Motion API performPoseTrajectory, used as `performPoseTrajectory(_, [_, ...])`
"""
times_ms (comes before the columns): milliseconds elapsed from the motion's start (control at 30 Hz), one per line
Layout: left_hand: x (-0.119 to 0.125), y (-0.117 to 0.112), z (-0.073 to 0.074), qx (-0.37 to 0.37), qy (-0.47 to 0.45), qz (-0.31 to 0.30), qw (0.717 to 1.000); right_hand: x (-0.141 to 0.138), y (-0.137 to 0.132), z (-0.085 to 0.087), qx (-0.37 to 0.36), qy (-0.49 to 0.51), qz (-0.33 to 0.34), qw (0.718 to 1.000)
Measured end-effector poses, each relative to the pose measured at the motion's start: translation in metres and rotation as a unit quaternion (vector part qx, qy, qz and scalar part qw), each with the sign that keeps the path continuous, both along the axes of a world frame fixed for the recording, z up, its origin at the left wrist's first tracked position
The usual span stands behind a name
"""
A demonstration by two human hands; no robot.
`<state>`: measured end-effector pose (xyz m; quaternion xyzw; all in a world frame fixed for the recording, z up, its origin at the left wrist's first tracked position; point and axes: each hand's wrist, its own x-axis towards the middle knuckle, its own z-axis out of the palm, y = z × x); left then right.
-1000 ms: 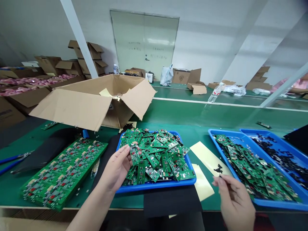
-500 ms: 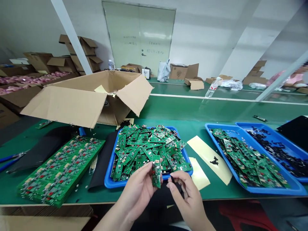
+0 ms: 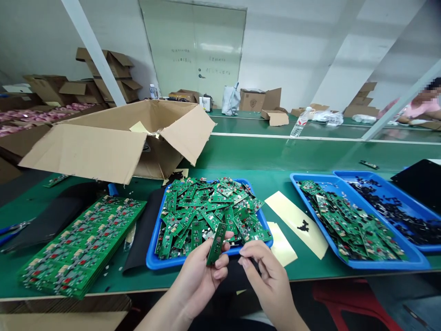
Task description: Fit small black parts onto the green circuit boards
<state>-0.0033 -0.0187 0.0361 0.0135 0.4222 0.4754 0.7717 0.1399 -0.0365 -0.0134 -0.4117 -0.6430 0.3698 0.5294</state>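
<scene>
My left hand [image 3: 201, 276] grips a small green circuit board [image 3: 216, 243] upright in front of the middle blue tray [image 3: 155, 262], which is heaped with several loose boards [image 3: 206, 211]. My right hand [image 3: 267, 276] is just to the right of it, fingers pinched together near the board's lower end. What the pinch holds is too small to name; a small dark piece may sit between the fingertips.
A panel of joined boards [image 3: 79, 243] lies at the left beside black foam [image 3: 51, 216]. Behind stands an open cardboard box [image 3: 113, 138]. Yellow backing sheets [image 3: 296, 220] lie right of the middle tray. Two more blue trays [image 3: 347, 220] sit at the right; a person is at the far right.
My left hand lifted a board out of the middle tray and brought it toward me. My right hand came over from the right tray and met it, and the board has tilted a little.
</scene>
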Motion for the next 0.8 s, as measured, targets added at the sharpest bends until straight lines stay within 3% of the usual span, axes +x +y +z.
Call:
performPoseTrajectory(133, [0.000, -0.002, -0.004, 0.060, 0.057, -0.031, 0.996, 0.002, 0.003, 0.004, 0.034, -0.012, -0.022, 0.999])
performPoseTrajectory(233, [-0.002, -0.004, -0.005, 0.132, 0.114, -0.105, 0.979, 0.009, 0.010, 0.013, 0.098, -0.046, -0.040, 0.993])
performPoseTrajectory(333, [-0.005, -0.006, -0.005, 0.149, 0.109, -0.198, 0.963, 0.017, 0.017, 0.022, 0.157, -0.099, -0.005, 0.983])
performPoseTrajectory(433, [-0.007, -0.005, -0.004, 0.128, 0.076, -0.246, 0.958, 0.022, 0.020, 0.026, 0.191, -0.129, 0.057, 0.971])
performPoseTrajectory(500, [-0.009, -0.003, -0.004, 0.116, 0.066, -0.248, 0.959, 0.022, 0.020, 0.025, 0.196, -0.121, 0.067, 0.971])
performPoseTrajectory(600, [-0.011, -0.002, -0.003, 0.103, 0.040, -0.237, 0.965, 0.019, 0.018, 0.021, 0.173, -0.084, 0.029, 0.981])
performPoseTrajectory(700, [-0.012, -0.003, -0.005, 0.123, 0.013, -0.183, 0.975, 0.011, 0.016, 0.016, 0.097, -0.002, -0.020, 0.995])
performPoseTrajectory(800, [-0.011, -0.006, -0.011, 0.170, 0.068, -0.117, 0.976, 0.001, 0.012, 0.010, -0.009, 0.120, -0.042, 0.992])
